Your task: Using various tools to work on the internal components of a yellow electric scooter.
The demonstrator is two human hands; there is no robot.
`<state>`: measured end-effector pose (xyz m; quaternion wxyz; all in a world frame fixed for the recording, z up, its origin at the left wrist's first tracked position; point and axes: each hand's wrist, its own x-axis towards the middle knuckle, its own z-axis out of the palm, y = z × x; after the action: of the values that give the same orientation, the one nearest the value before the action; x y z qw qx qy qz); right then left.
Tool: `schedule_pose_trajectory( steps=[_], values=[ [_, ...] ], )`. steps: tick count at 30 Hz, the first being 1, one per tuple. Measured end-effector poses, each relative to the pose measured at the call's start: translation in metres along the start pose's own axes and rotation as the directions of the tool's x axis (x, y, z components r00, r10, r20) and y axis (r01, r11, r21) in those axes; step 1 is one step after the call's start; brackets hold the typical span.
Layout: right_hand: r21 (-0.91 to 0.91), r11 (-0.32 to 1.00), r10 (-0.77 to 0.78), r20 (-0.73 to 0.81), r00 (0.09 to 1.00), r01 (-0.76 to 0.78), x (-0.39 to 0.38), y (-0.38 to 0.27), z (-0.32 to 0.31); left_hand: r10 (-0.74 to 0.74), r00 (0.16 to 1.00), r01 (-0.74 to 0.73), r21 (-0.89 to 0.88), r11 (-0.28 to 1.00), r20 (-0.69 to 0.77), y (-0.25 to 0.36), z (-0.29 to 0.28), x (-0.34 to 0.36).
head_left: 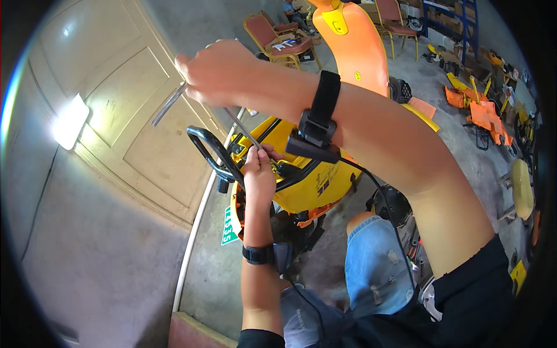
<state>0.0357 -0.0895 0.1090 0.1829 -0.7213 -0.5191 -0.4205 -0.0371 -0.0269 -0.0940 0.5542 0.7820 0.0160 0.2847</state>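
Rod [242, 129] slants down from the right hand [217, 71], clenched round its top, to the left hand [259, 174], clasped lower, nearer the yellow bodywork [301, 196].

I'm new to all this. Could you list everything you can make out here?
Metal rod: two visible lengths, silver, either side of right hand, join hidden
Scooter body: one, yellow, centre
Tubular rail: one, black, on scooter's left
Plate: one, green, below rail
Curved panel: one, orange, top
Door: one, beige, left
Lamp: one, white, left
Pipe: one, white, wall base
Chairs: at least two, red, background
Shelving: one, blue, upper right
Loose parts: several, orange, right floor
Distant person: one, blue top, background
Wrist straps: two, black, forearms
Right hand: one, bare, gripping rod
Left hand: one, bare, at rod's lower end
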Motion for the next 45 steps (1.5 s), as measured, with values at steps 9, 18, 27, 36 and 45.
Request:
schedule_pose_trajectory(
  steps=[9,18,27,36,45],
  values=[
    [-0.256,0.961,0.164,0.231,0.959,-0.102,0.008,-0.017,-0.022,0.09,0.994,-0.083,0.093,0.992,-0.066,-0.015,0.003,0.005],
    [-0.525,0.827,0.485,0.487,0.727,-0.201,0.024,-0.039,-0.044,0.032,0.996,-0.023,0.11,0.994,-0.077,-0.011,0.005,0.002],
    [-0.674,0.739,0.548,0.624,0.557,0.027,0.004,-0.02,-0.057,0.057,0.997,-0.064,0.16,0.985,0.046,-0.01,0.01,0.003],
    [0.255,0.7,0.298,0.745,0.596,-0.668,0.011,0.023,-0.081,0.002,1.0,-0.003,0.057,0.998,0.023,-0.014,0.004,0.006],
    [0.334,0.905,-0.333,0.174,0.927,0.262,-0.023,0.051,-0.028,-0.009,1.0,0.009,0.024,1.0,0.011,-0.017,0.003,0.007]
  ],
)
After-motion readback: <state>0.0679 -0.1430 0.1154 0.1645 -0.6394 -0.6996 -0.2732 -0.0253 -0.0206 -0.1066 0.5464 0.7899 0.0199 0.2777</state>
